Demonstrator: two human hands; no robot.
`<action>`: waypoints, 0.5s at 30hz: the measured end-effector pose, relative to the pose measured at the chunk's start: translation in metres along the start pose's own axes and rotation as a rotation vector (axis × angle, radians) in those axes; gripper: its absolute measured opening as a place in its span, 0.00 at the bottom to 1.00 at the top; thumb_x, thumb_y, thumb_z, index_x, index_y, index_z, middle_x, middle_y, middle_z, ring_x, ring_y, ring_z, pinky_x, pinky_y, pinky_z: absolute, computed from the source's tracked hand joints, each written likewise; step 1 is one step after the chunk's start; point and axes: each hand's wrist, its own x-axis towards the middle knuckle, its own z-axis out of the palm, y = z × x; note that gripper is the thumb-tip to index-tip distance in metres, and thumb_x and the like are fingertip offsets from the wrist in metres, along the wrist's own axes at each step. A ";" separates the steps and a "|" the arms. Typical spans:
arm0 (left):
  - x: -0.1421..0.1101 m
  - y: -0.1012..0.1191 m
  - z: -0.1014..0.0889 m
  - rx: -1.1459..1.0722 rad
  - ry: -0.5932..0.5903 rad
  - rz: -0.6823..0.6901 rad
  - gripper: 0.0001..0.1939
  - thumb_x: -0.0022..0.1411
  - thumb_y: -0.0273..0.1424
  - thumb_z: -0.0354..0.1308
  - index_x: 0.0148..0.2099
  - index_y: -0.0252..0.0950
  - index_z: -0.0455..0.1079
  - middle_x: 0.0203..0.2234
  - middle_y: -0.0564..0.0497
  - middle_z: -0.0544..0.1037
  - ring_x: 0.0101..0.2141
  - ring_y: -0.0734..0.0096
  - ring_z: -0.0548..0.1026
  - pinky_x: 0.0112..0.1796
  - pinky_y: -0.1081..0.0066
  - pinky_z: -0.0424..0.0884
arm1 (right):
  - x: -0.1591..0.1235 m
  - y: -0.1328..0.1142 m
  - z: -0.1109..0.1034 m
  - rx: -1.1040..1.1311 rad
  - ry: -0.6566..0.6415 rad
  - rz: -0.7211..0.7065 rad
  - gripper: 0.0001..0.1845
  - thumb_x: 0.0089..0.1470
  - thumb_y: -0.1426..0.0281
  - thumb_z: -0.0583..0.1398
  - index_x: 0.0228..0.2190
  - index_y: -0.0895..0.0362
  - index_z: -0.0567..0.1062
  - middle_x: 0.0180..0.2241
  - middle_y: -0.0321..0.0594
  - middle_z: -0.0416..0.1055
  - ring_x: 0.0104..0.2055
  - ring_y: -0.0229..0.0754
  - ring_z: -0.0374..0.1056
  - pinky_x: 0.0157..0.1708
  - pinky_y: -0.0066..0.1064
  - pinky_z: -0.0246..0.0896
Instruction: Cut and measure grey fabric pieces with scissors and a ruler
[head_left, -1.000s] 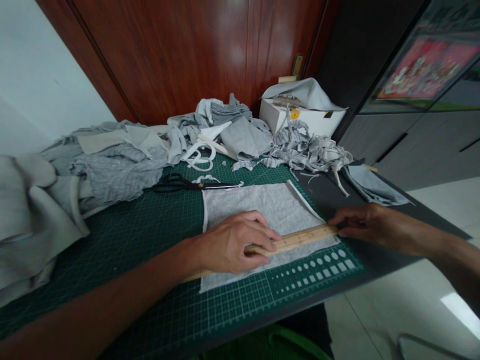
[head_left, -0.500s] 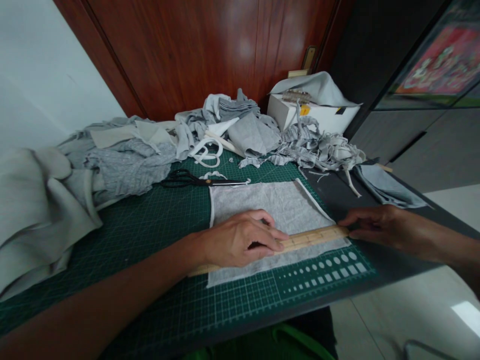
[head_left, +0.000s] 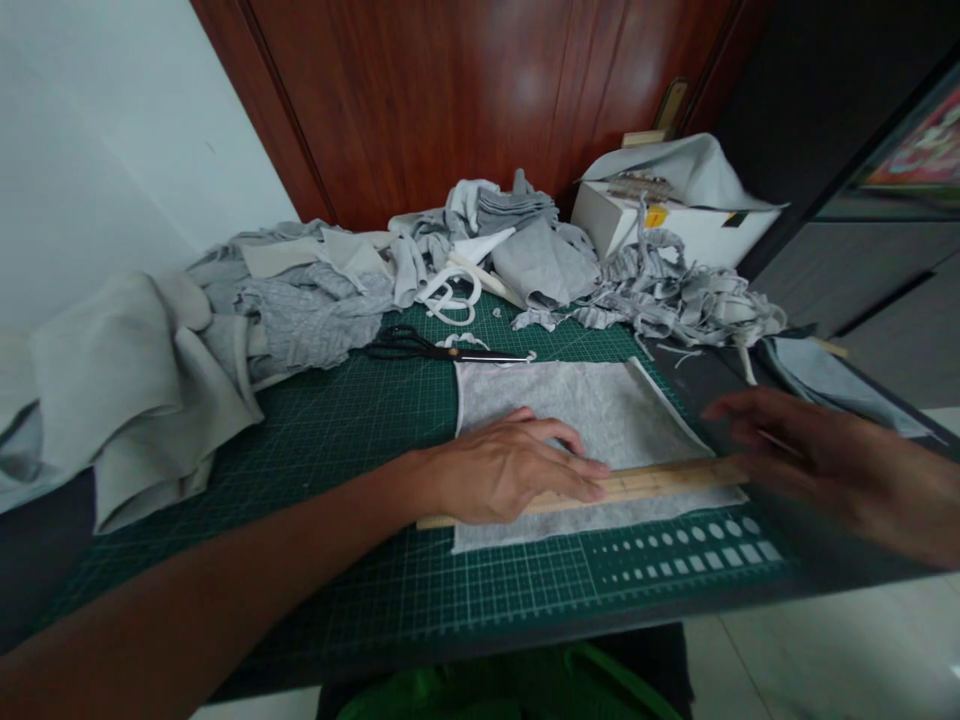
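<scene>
A pale grey rectangle of fabric (head_left: 600,400) lies flat on the green cutting mat (head_left: 337,440). A wooden ruler (head_left: 660,482) rests across the fabric's near edge. My left hand (head_left: 510,470) presses down on the ruler's left half, fingers flat along it. My right hand (head_left: 817,460) is blurred, just off the ruler's right end, fingers spread and slightly raised; I cannot make out anything in it.
Black scissors (head_left: 420,347) lie on the mat just beyond the fabric. Heaps of grey cloth (head_left: 142,380) crowd the left, and cut strips (head_left: 675,300) the back right. A white box (head_left: 697,230) stands against the wooden door (head_left: 487,100). The table edge runs close on the right.
My right hand has let go of the ruler's right end and lifted away with fingers spread. My left hand stays on the ruler. My view has swung left.
</scene>
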 end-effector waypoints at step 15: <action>0.003 -0.007 0.007 0.032 0.225 0.168 0.15 0.66 0.20 0.54 0.47 0.38 0.80 0.50 0.46 0.85 0.53 0.58 0.76 0.58 0.55 0.72 | 0.021 -0.084 0.090 0.863 -0.204 0.164 0.33 0.50 0.61 0.77 0.54 0.48 0.74 0.39 0.38 0.84 0.28 0.39 0.76 0.30 0.31 0.75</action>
